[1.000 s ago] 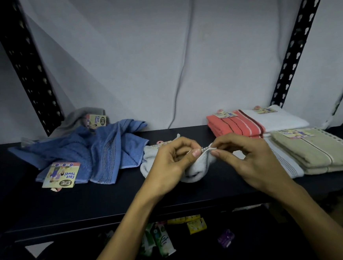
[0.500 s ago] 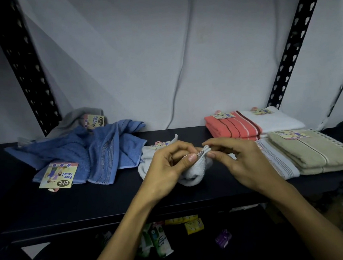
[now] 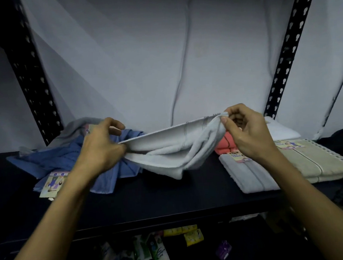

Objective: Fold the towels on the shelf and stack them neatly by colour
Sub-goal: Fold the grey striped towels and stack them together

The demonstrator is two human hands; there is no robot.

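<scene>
Shelf [image 3: 172, 199] boards carry our crumpled blue towel [image 3: 70, 158] at left and folded beige towel [image 3: 312, 159] at right. Between them we stretch the white towel [image 3: 174, 148] above the shelf, left hand [image 3: 100, 147] pinching one end, right hand [image 3: 246, 132] pinching the other.

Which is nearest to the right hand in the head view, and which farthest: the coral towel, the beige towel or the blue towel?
From the right hand:
1. Coral towel, folded, just behind and below the hand, partly hidden by it.
2. Beige towel, folded, further right on the shelf.
3. Blue towel, unfolded, across on the left, beyond the left hand.
</scene>
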